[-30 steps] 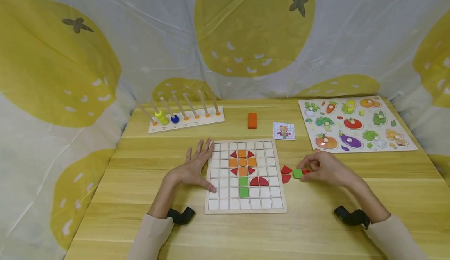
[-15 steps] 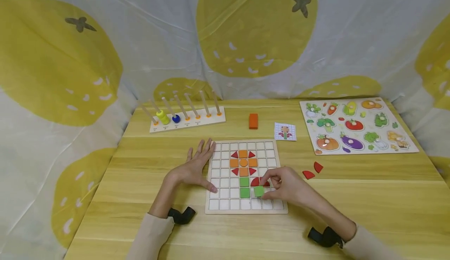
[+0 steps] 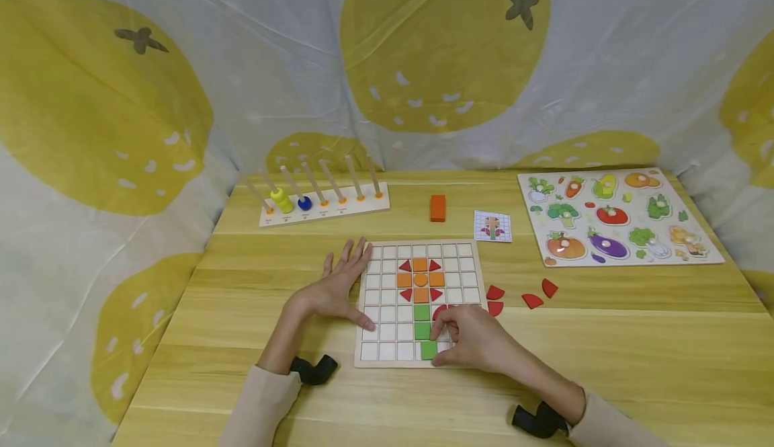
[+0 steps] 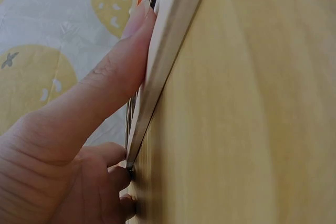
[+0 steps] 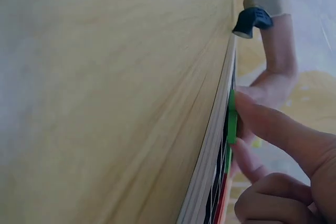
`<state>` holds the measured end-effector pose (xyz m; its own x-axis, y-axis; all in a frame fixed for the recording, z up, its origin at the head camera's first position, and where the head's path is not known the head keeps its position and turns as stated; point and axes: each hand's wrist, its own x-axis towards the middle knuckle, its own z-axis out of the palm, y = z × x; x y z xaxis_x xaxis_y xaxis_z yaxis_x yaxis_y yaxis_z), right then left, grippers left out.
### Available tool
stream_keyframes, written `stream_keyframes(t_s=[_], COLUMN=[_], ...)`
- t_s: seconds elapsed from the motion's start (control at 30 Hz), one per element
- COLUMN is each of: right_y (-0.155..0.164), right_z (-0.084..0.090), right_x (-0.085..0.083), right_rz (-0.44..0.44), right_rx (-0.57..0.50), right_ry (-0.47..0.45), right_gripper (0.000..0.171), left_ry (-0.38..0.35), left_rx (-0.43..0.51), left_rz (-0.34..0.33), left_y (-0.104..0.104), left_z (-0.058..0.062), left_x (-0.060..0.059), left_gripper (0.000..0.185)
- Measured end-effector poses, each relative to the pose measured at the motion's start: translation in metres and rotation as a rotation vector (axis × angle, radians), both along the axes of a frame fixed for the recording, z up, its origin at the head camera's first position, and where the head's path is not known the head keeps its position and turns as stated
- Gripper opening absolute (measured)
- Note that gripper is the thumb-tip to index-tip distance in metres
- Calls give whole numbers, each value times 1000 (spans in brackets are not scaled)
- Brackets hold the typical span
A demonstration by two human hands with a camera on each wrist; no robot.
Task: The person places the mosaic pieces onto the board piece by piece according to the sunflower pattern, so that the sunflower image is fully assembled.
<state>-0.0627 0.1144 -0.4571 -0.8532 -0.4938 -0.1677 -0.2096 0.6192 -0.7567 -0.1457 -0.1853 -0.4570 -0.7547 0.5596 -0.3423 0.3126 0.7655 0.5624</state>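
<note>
A white-squared wooden grid board point(image 3: 378, 351) bears orange squares, an orange circle, red pieces and green squares. My right hand point(image 3: 474, 339) pinches a green square tile point(image 3: 428, 351) between thumb and forefinger, over the bottom row below two green squares point(image 3: 421, 331). In the right wrist view the held tile point(image 5: 232, 127) stands slightly proud of the board. The hand partly hides the red quarter-circles point(image 3: 439, 312) on the board. My left hand point(image 3: 329, 302), fingers spread, rests along the board's left edge; in the left wrist view its thumb point(image 4: 113, 72) lies on the rim.
Several loose red quarter-circles point(image 3: 532, 300) lie right of the board. Behind it are an orange block point(image 3: 438, 208) and a pattern card point(image 3: 492, 226). A peg stand point(image 3: 369, 215) stands back left, a vegetable puzzle point(image 3: 623, 215) back right. A lemon-print curtain point(image 3: 290, 64) hangs behind.
My right hand picked up the green tile from the table at right and carried it left to the board's bottom row. Two loose red pieces lie farther right. The left hand stays put.
</note>
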Motion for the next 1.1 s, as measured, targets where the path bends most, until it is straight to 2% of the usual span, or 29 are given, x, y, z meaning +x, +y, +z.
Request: stream_keyframes(t_s=[0.17,0.37,0.67,0.83,0.97,1.1], right_y=[4,2,-8,-7,1,22], right_z=[0,-3,-4,-4,-2,3], right_x=[-4,-6,-7,-8,-11,-20], right_rz=[69,107,90,99,99,33], right_rx=[-73,-79,-41,-39,-79,-100], right_ry=[-35,-46,-9,-30,-83,-89], right_gripper=[22,21,20,21,18,18], left_ry=[2,3,-2,-2,-1,1], left_rx=[-6,-5,-3,-1,-4,-6], left_rz=[-2,-5,1,1,2,2], left_y=[0,0,0,0,0,1], left_z=[0,0,-1,-1,-1,-1], left_x=[0,0,0,0,0,0], left_gripper=[149,149,149,149,149,149])
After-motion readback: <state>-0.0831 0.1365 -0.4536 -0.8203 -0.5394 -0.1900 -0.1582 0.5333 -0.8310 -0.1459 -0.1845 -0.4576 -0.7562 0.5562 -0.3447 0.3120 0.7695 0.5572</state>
